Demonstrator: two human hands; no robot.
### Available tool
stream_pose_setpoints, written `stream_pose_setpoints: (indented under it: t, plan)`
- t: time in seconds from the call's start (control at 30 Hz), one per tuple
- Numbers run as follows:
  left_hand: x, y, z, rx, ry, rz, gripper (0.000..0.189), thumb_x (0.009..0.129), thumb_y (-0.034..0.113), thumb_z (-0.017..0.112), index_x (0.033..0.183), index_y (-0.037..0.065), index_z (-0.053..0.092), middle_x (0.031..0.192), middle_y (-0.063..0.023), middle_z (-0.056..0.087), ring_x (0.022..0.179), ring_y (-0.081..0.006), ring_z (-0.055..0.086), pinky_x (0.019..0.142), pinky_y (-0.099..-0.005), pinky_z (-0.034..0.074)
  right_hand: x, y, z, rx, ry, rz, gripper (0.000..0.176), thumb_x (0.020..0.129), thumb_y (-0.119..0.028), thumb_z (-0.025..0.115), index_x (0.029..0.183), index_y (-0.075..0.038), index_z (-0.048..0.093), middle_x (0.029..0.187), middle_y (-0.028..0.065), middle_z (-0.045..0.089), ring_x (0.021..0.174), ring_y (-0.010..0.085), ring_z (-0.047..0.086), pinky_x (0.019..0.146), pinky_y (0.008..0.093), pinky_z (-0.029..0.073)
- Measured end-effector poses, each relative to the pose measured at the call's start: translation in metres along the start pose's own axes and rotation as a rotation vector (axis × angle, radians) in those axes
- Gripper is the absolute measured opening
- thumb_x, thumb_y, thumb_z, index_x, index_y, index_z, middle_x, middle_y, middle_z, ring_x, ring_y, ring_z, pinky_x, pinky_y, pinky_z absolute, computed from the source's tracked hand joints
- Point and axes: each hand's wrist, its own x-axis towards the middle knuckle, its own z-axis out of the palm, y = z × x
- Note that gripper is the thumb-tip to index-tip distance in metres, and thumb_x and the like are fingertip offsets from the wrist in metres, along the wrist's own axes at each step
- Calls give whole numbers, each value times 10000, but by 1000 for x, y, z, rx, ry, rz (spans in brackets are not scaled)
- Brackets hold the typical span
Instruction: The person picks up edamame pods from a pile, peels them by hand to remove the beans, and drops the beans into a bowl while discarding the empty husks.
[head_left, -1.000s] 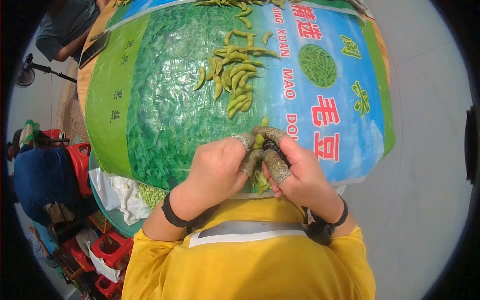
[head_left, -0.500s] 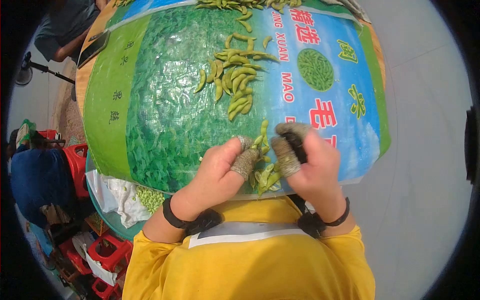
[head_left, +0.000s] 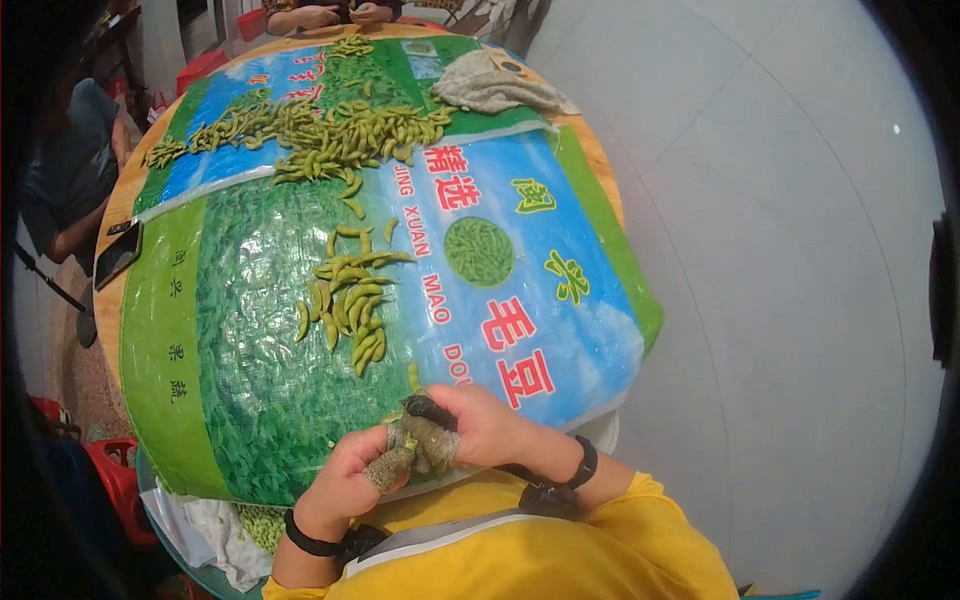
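Observation:
My left hand [head_left: 352, 478] and my right hand [head_left: 478, 425] meet at the near edge of the printed sack [head_left: 270, 400]. Grey-brown wrapping covers their fingertips. Pinched between them is a green edamame pod [head_left: 409, 441], mostly hidden by the fingers. Just beyond my right fingers another pod [head_left: 414, 376] lies on the sack. Farther up rests a small group of pods [head_left: 352, 300]. A long, larger heap of pods [head_left: 340, 140] stretches across the far sack.
Shelled green beans [head_left: 262, 526] and a white cloth [head_left: 225, 540] lie in a teal basin [head_left: 160, 520] at lower left. A phone [head_left: 118, 255] lies at the table's left edge, a grey cloth [head_left: 500, 85] at the far right. Other people sit left and opposite.
The view has swung up and right, showing more of the far table. My hands, apart before with a pod in the left, are now together at the pod.

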Motion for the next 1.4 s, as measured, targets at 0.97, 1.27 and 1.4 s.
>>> stream_pose_setpoints:
  t: [0.97,1.27,1.4]
  plan:
    - [9,-11,4,-152,336,145,107,898,141,517,834,58,541,640,14,501,508,-60,412,448,-202,305,8,-13,1,383,-24,459,242,859,-282,631,949,-60,596,618,-52,517,455,21,433,401,195,334]
    - [15,-26,4,739,564,564,189,897,140,501,769,6,540,644,-104,578,571,-146,580,500,-308,421,-1,-15,15,-533,176,-40,241,834,-222,612,935,-10,553,732,173,575,632,280,572,588,352,450]
    - [13,-22,9,204,414,325,245,935,211,465,783,29,527,620,-12,518,534,-97,493,474,-255,376,4,-16,21,-241,139,-10,221,875,-229,570,889,-14,524,684,84,558,595,198,557,555,321,444]
